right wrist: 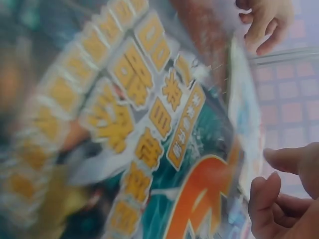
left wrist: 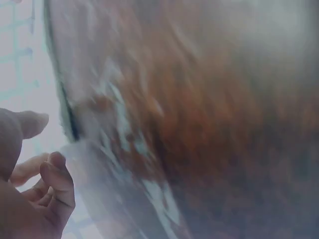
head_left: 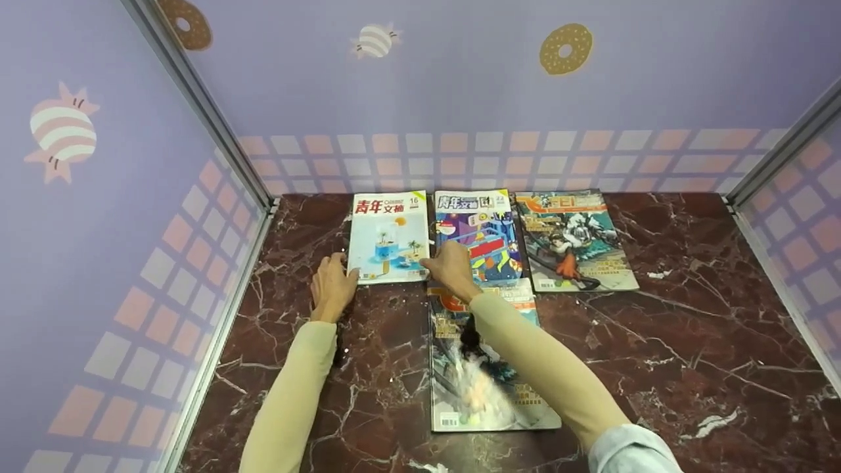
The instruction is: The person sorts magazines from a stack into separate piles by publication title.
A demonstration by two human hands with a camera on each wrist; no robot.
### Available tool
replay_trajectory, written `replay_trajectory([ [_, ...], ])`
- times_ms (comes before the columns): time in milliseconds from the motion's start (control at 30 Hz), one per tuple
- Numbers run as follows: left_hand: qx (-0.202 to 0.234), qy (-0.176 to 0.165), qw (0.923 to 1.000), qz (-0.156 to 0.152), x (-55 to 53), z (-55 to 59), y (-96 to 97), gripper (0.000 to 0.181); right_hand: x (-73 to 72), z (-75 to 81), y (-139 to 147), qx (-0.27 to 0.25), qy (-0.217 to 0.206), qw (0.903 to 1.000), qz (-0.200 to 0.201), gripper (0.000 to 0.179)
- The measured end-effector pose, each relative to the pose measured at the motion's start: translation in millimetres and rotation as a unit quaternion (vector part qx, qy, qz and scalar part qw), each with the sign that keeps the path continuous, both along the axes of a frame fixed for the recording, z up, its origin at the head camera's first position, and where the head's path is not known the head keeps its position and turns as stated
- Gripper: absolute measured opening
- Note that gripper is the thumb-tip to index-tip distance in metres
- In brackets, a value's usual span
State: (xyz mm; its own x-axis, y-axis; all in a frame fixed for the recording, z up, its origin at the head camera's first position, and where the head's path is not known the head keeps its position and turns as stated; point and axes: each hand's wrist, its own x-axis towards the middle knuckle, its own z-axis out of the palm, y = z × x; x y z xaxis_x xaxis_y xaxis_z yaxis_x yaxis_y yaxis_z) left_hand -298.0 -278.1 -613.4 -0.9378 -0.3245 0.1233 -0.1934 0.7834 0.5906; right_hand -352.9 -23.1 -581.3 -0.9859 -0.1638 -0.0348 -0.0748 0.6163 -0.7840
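Note:
A magazine with a white and pale-blue cover [head_left: 389,240] lies flat at the back of the table, near the wall. My left hand [head_left: 330,282] is at its left edge, thumb by the lower left corner. At the lower right corner is my right hand [head_left: 452,266], its thumb touching the edge and its other fingers bent over the neighbouring purple magazine [head_left: 483,210]. The right forearm crosses a teal and grey magazine [head_left: 460,394] lying nearer me. In the right wrist view, that hand's thumb [right wrist: 286,159] and fingers stand apart.
Another teal and grey magazine [head_left: 578,243] lies to the right of the purple one, completing a back row. The dark red marbled table [head_left: 670,374] is bounded by a lilac back wall [head_left: 460,98] and side walls with metal edging.

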Motion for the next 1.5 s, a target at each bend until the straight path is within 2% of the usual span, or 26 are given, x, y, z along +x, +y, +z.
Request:
replay_trajectory([
  [133,0.030,0.088,0.9956,-0.012,17.1,3.4,15.8,0.031,25.1,14.1,22.9,-0.032,0.017,0.9992,0.015,0.028],
  [167,0.043,0.116,0.9920,-0.024,18.7,-7.3,13.5,0.028,32.4,17.3,29.6,-0.040,0.021,0.9988,0.021,0.026],
  [200,0.051,0.132,0.9896,-0.029,25.1,-7.7,17.4,0.026,39.8,20.3,36.8,-0.046,0.024,0.9984,0.024,0.025],
  [233,0.058,0.132,0.9891,-0.028,37.0,3.1,27.0,0.025,46.5,22.3,44.1,-0.052,0.030,0.9979,0.026,0.025],
  [267,0.066,0.149,0.9861,-0.031,40.3,-4.1,28.5,0.024,53.0,24.3,51.7,-0.058,0.034,0.9974,0.028,0.026],
  [367,0.092,0.185,0.9770,-0.052,59.4,-4.0,41.8,0.022,70.3,27.1,75.0,-0.076,0.030,0.9964,0.023,0.025],
  [400,0.097,0.187,0.9762,-0.053,70.1,6.1,52.8,0.021,75.1,26.0,83.1,-0.080,0.026,0.9962,0.019,0.025],
  [433,0.107,0.200,0.9719,-0.063,74.4,-1.1,55.2,0.019,79.8,24.4,91.0,-0.084,0.020,0.9961,0.016,0.024],
  [533,0.138,0.210,0.9629,-0.098,97.9,0.2,69.9,0.020,95.2,18.3,112.7,-0.079,0.019,0.9967,-0.001,0.025],
  [633,0.161,0.189,0.9613,-0.120,120.5,2.7,82.4,0.020,111.7,12.2,130.0,-0.061,0.051,0.9967,-0.018,0.027],
  [667,0.163,0.177,0.9631,-0.120,130.3,11.6,89.1,0.018,117.8,10.0,135.1,-0.053,0.065,0.9962,-0.023,0.028],
  [767,0.164,0.168,0.9655,-0.113,154.2,22.2,103.8,0.009,136.1,3.7,149.5,-0.032,0.103,0.9937,-0.032,0.030],
  [900,0.155,0.210,0.9597,-0.103,177.0,25.5,119.4,0.004,157.3,-0.5,169.6,-0.007,0.132,0.9899,-0.052,0.031],
  [1033,0.131,0.235,0.9569,-0.110,191.1,22.7,131.4,0.009,172.6,-6.7,188.0,0.019,0.156,0.9854,-0.065,0.031],
  [1100,0.115,0.230,0.9597,-0.115,196.3,18.2,136.5,0.011,181.1,-11.2,195.5,0.035,0.169,0.9829,-0.065,0.030],
  [1233,0.079,0.182,0.9740,-0.109,205.4,7.6,144.9,0.017,200.0,-22.9,206.1,0.063,0.189,0.9774,-0.070,0.029],
  [1367,0.039,0.101,0.9905,-0.085,214.6,3.2,151.9,0.035,218.5,-35.1,212.1,0.081,0.195,0.9743,-0.079,0.029],
  [1500,0.031,0.017,0.9976,-0.059,220.3,1.9,158.0,0.047,231.4,-39.8,216.2,0.096,0.159,0.9782,-0.092,0.034],
])
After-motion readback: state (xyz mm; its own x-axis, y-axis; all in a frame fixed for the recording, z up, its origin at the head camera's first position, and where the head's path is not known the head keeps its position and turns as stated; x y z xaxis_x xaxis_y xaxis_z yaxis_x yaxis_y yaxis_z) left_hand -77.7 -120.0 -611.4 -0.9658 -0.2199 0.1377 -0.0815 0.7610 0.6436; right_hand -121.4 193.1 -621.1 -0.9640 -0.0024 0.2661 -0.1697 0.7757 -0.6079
